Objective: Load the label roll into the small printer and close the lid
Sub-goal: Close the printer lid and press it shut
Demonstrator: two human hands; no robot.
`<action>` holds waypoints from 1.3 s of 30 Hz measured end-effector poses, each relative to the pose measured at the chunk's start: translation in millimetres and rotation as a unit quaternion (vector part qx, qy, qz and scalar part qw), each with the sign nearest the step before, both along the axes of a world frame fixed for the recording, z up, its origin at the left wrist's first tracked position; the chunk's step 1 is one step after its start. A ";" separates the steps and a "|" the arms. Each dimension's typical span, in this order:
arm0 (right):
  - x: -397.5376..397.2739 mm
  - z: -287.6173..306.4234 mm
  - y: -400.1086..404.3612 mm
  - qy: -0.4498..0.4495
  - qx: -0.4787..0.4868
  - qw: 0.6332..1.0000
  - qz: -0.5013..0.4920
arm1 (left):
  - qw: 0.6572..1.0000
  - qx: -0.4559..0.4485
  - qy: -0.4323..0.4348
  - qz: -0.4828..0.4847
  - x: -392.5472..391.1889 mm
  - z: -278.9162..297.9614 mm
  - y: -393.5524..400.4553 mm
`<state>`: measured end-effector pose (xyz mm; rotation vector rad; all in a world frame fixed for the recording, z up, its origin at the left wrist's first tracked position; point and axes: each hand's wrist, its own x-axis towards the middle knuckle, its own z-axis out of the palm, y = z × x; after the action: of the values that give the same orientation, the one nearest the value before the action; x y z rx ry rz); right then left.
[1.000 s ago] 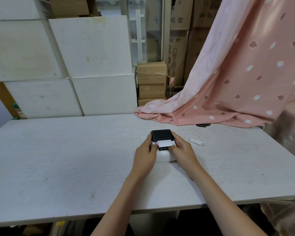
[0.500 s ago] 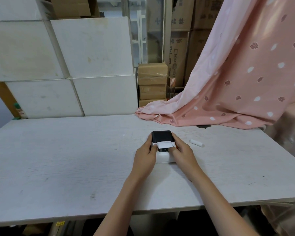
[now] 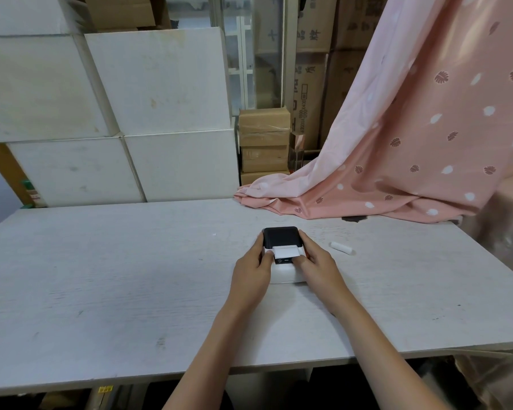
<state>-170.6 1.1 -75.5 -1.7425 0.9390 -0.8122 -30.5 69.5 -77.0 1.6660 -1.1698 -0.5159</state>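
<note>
Printer (image 3: pixel 283 272): smooth plastic, matt white body, dark matt black lid (image 3: pixel 281 238). White paper label strip (image 3: pixel 285 251) matt, against lid's front edge. Table (image 3: pixel 101 276) under printer: pale whitewashed wood grain, matt, slightly scuffed. Behind printer: pink cloth (image 3: pixel 412 149), soft sheen; brown cardboard boxes (image 3: pixel 264 143), one with glossy tape.

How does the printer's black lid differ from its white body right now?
The black lid is dark and sits on top at the far end; the white body is pale and rests on the table. The lid shows fully, while the body is partly hidden by the left hand and right hand. A white label strip lies where they meet. Both have rounded corners.
</note>
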 end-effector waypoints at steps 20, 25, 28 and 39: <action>0.6 -0.2 -0.2 -0.012 -0.001 1.000 -0.001 | 1.000 -0.005 -0.019 0.002 0.5 -1.1 -0.8; 1.2 0.1 -0.7 -0.010 0.004 1.000 -0.002 | 1.000 -0.010 -0.017 0.003 1.0 -2.7 -1.6; 1.6 0.6 -1.0 -0.012 0.010 1.000 -0.004 | 1.000 -0.011 -0.017 0.003 0.6 -3.0 -1.1; 2.4 1.9 0.8 -0.025 0.014 1.000 -0.010 | 1.000 -0.007 -0.010 0.004 1.0 -1.2 -0.8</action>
<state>-168.2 1.9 -73.6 -1.6835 0.9311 -0.8494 -29.6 68.8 -78.3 1.6663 -1.1791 -0.4847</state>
